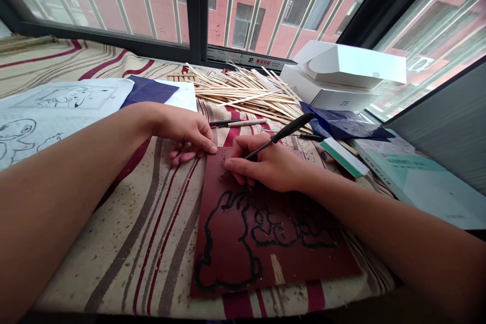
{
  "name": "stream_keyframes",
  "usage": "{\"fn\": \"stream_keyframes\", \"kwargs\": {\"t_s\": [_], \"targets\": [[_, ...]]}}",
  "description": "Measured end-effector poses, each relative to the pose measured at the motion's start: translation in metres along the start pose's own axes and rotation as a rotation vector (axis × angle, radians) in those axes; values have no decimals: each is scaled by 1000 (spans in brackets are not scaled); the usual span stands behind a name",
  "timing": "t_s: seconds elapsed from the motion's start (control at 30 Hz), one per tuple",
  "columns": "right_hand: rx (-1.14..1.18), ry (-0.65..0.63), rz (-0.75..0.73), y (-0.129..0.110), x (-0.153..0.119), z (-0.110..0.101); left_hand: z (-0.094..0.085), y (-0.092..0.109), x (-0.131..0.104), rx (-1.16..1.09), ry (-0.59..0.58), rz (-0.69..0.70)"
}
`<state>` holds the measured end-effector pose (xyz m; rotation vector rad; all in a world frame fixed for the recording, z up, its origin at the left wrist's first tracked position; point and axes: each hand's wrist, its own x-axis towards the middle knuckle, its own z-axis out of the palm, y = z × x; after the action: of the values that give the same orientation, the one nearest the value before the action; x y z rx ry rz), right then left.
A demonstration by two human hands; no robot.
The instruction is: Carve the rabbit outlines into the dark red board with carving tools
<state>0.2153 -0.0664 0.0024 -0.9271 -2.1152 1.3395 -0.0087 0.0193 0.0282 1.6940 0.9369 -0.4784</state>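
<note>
A reddish-brown board (pixel 228 268) lies on the striped cloth, bearing thick black outlines of cartoon-like figures and a pale bare patch near its front edge. My right hand (pixel 261 162) is closed around a carving tool (pixel 292 127) with a black handle and thin metal shaft. Its tip points down at the board's upper left part, beside a faint thin-lined drawing. At the board's far left corner, my left hand (pixel 190 136) touches the edge with its thumb; its other fingers are loosely bent over the cloth, with nothing seen in them.
Pens (pixel 246 122) lie beyond the board. Farther back are a heap of thin wooden sticks (pixel 246 91) and a white box (pixel 341 68) by the window. Drawing sheets (pixel 72 96) and dark blue paper (pixel 150 90) lie left; a book (pixel 429 177) lies right. Crumbs dot the cloth (pixel 132 243).
</note>
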Motion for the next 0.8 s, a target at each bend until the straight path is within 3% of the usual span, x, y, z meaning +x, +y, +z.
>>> {"fn": "stream_keyframes", "kwargs": {"t_s": [0.8], "targets": [[33, 69, 87, -3, -2, -2, -1, -5, 2, -2, 22, 14]]}}
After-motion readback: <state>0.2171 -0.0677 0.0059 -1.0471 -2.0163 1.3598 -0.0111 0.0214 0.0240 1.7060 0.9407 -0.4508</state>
